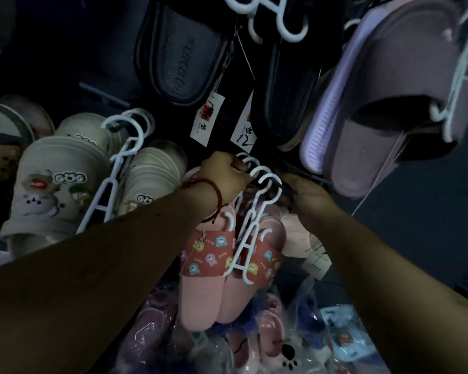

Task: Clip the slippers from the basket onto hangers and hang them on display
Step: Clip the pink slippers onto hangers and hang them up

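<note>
So the pink slippers point(214, 292), the ones with the red cartoon strap, are already clipped on a white hanger point(247, 238) and dangle right below both hands, over a heap of bagged slippers point(281, 352). The left hand point(224, 176) has its fingers curled tight round the top of the hanger, up where a few white hooks point(265, 179) bunch together. The right hand point(311, 203) is up against the dark display peg point(308, 174), but it's so dim there that I honestly can't tell what its fingers are doing, whether gripping the peg or just steadying it.

What I'd worry about:

- Those hooks are crowded. If the one being hung catches a neighbour instead of the peg, letting go probably drops the pair into the bags below.
- The peg is thin and hard to see against the dark wall, so it's easy to think the hook is seated when it's only resting on the tip.
- The purple slipper point(389, 103) hangs just above the right hand, and the price tags point(207, 120) hang just above the left. A jerky lift could bump or snag them.
- The pair hangs a bit tilted, so any swing could work a slipper loose from its clip.

I'd check that the hook is fully over before opening the left hand.
</note>
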